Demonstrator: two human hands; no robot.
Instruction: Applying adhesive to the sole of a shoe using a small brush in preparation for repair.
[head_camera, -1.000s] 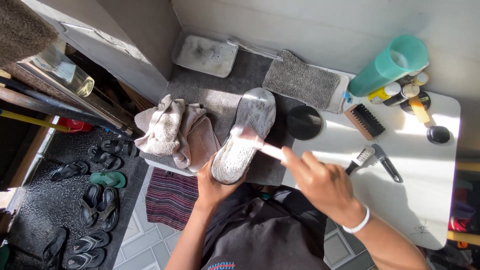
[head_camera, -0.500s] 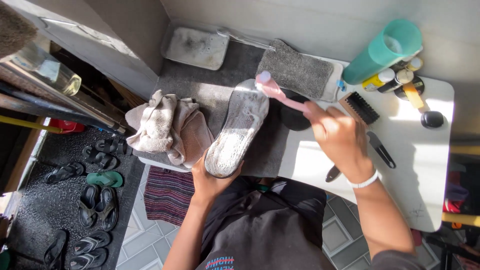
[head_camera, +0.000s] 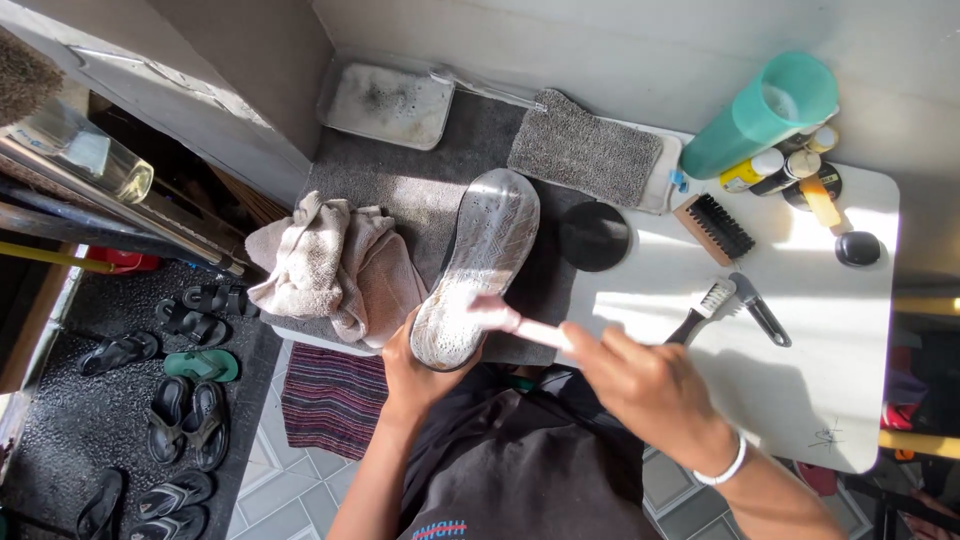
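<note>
My left hand (head_camera: 420, 370) grips the heel end of a shoe (head_camera: 478, 262) held sole up, its pale sole dusty and facing me. My right hand (head_camera: 640, 385) holds a pink toothbrush (head_camera: 510, 320), whose blurred head lies against the sole near the heel. A white band sits on my right wrist. The shoe hovers over a grey mat (head_camera: 400, 195) on the white table (head_camera: 800, 340).
A beige cloth (head_camera: 330, 265) lies left of the shoe. On the table are a grey pad (head_camera: 585, 148), a black round lid (head_camera: 594, 236), brushes (head_camera: 715, 228), a teal cylinder (head_camera: 765, 112) and small bottles (head_camera: 790, 175). Sandals (head_camera: 185, 400) cover the floor at lower left.
The toothbrush has swept from the toe end of the sole down to the heel end. My right hand moved toward me with it. The shoe stays in my left hand.
</note>
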